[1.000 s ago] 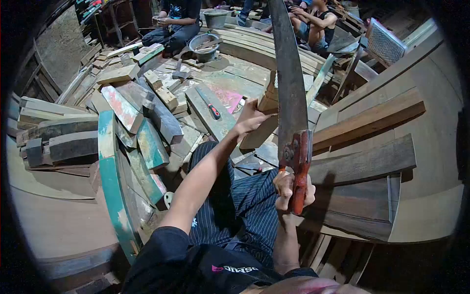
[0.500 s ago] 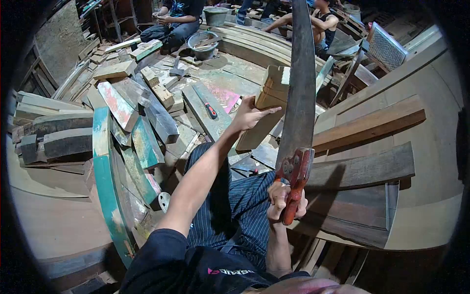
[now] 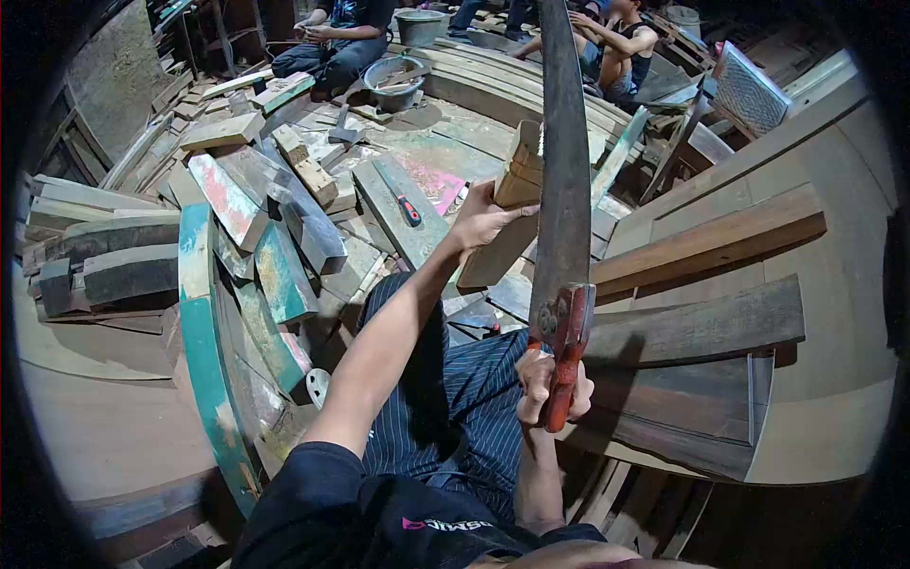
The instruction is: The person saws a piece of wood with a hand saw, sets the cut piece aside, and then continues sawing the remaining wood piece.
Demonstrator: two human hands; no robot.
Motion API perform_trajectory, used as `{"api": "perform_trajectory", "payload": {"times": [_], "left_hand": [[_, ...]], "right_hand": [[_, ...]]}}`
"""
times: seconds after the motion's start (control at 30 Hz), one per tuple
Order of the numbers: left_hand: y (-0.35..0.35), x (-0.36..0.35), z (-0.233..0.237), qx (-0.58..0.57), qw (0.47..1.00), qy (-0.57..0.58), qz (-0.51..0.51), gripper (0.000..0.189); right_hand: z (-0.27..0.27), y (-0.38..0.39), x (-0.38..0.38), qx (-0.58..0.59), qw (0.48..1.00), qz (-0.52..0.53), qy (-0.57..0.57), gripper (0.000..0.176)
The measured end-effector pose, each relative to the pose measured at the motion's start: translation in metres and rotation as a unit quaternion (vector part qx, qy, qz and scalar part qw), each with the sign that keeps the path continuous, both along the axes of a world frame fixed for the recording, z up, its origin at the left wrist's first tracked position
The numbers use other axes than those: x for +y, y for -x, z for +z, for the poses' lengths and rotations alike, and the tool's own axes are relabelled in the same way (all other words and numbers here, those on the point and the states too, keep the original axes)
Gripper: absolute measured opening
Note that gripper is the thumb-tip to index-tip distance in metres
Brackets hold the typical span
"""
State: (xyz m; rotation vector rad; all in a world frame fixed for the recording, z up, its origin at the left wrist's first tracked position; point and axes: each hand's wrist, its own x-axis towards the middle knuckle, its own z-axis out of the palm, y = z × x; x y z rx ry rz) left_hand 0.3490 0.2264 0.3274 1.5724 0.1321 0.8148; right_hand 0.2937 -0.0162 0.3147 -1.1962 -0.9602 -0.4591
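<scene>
Handsaw point(image 3: 562, 190) upright at centre, blade running up past top edge of view, red handle low over striped lap. Right hand point(image 3: 550, 384) fingers curled fully round handle, firm grip. Left hand point(image 3: 483, 220) clasps tilted wood block point(image 3: 523, 175) from left, thumb across its face. Toothed blade edge sits against block's right side (exact contact hard to see). Red-handled tool point(image 3: 408, 209) lies on plank beyond the left hand.
</scene>
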Motion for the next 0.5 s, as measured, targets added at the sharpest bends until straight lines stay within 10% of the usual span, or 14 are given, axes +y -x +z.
{"api": "perform_trajectory", "payload": {"times": [0.5], "left_hand": [[0.001, 0.001, -0.004, 0.051, 0.998, -0.035, -0.024, 0.033]], "right_hand": [[-0.007, -0.002, -0.002, 0.019, 0.999, -0.016, 0.037, 0.028]]}}
